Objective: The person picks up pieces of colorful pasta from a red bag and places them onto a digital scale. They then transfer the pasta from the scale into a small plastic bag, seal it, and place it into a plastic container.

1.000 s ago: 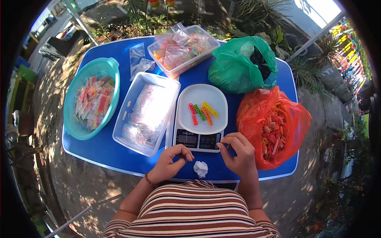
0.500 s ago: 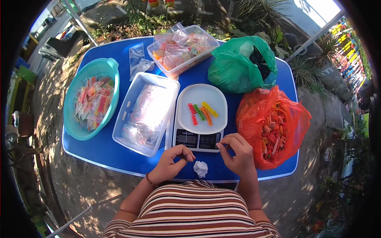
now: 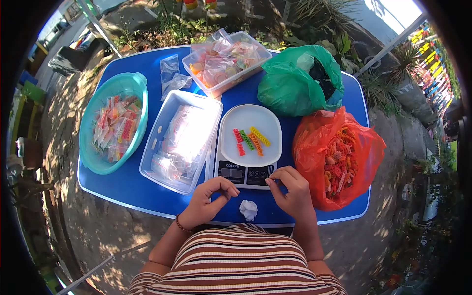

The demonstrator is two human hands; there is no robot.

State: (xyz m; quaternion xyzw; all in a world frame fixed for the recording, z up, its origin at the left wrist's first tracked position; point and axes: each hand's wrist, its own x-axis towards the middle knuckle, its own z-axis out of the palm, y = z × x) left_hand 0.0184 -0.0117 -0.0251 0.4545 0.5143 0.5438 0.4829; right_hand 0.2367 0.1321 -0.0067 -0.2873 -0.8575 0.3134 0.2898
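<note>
My left hand (image 3: 210,200) hovers at the near edge of the kitchen scale (image 3: 231,172), fingers loosely curved and the thumb apart from them, holding nothing. On the other side, my right hand (image 3: 292,192) has its thumb and bent forefinger close together by the scale's front right corner, with a small gap and nothing visible between them. Several twisted snack pieces, red, green, orange and yellow (image 3: 259,136), lie side by side on the scale's round white tray (image 3: 250,113). A crumpled white tissue (image 3: 248,210) rests on the table between my hands.
Left of the scale stand a white tub (image 3: 147,164) of small plastic bags and a turquoise basket (image 3: 84,132) of filled packets. Behind are a clear container (image 3: 226,87) of packets and a green plastic bag (image 3: 282,91). A red bag (image 3: 314,179) of colourful snacks sits at right.
My left hand has shifted slightly, its fingers and thumb a little farther apart. My right hand has moved slightly left. The pieces on the scale have stayed put.
</note>
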